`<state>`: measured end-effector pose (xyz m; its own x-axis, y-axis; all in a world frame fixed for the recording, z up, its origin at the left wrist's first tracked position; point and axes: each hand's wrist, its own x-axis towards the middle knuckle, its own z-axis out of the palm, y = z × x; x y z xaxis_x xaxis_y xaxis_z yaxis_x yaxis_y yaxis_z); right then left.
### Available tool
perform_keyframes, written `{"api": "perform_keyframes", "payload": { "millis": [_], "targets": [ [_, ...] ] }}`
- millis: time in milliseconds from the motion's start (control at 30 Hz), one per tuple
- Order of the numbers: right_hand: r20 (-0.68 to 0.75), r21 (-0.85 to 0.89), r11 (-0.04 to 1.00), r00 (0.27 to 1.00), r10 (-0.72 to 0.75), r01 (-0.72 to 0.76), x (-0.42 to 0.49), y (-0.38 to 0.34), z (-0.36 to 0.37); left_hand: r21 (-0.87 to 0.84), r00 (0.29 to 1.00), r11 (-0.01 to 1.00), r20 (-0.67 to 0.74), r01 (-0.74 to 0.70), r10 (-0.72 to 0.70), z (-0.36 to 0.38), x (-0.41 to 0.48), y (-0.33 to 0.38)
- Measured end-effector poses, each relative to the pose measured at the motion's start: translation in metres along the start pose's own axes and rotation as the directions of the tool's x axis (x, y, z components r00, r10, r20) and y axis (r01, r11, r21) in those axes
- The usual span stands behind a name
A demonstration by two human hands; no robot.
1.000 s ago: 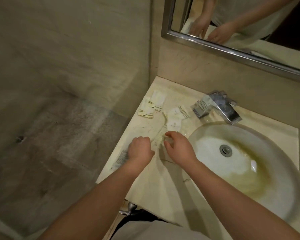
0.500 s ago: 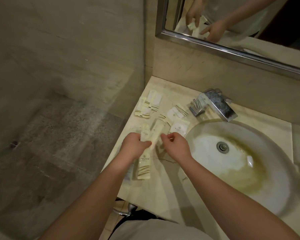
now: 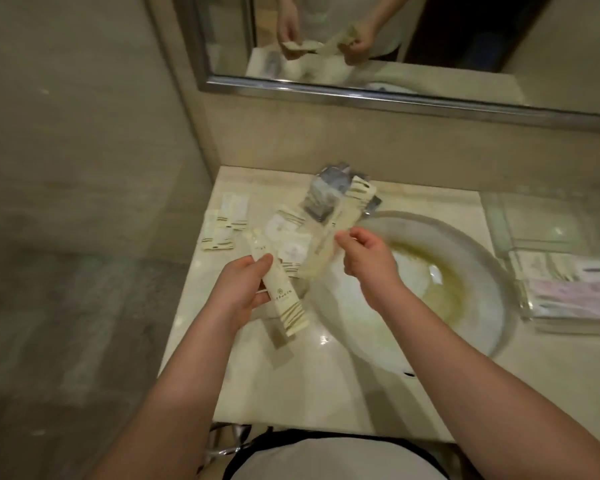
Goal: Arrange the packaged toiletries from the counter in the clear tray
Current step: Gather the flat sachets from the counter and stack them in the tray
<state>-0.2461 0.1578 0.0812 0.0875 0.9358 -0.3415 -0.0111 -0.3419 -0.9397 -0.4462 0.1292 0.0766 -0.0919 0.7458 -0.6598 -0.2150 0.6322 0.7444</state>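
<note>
Over the counter (image 3: 291,386) edge, gripping a long striped packet (image 3: 278,289) in the closed left hand (image 3: 241,294), likely gathering for one carry. Beyond, pinching a second, blurred packet (image 3: 329,242) in the right hand (image 3: 367,258) above the sink (image 3: 471,258). Farther left, leaving small packets (image 3: 224,226) lying; far right, waiting, the part-filled tray (image 3: 499,220).

Sink: you see a round basin (image 3: 471,271) stained yellow-brown, sunk in the counter.
Mirror: your metal-framed mirror (image 3: 412,46) hangs on the wall above.
</note>
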Motion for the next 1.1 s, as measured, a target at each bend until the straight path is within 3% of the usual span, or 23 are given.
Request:
{"api": "perform_keyframes", "payload": {
  "millis": [100, 233, 400, 700, 933, 1100],
  "targets": [
    [0.043, 0.136, 0.991, 0.999, -0.021, 0.015, -0.019, -0.008, -0.063, 0.020, 0.996, 1.000, 0.086, 0.024, -0.025, 0.044, -0.004, 0.001],
    [0.204, 0.309, 0.948, 0.979, 0.005, -0.070, -0.049, -0.006, -0.147, 0.089, 0.984, 0.996, 0.174, 0.012, -0.028, 0.107, -0.012, -0.008],
    [0.068, 0.082, 0.993, 0.993, -0.096, 0.090, -0.082, 0.012, -0.236, 0.226, 0.969, 0.974, 0.246, -0.032, -0.025, 0.198, -0.030, -0.037],
    [0.076, -0.042, 0.999, 0.997, -0.017, 0.021, -0.103, 0.030, -0.393, 0.218, 0.968, 0.976, 0.245, 0.002, -0.056, 0.358, -0.073, -0.090],
    [-0.014, -0.113, 0.992, 0.999, 0.047, -0.048, -0.091, 0.028, -0.445, 0.184, 0.988, 0.983, 0.151, 0.010, -0.038, 0.408, -0.080, -0.099],
    [-0.092, -0.146, 0.987, 0.995, 0.048, -0.061, -0.070, 0.024, -0.440, 0.225, 0.968, 0.974, 0.244, -0.005, -0.051, 0.427, -0.065, -0.102]
  ]
}}
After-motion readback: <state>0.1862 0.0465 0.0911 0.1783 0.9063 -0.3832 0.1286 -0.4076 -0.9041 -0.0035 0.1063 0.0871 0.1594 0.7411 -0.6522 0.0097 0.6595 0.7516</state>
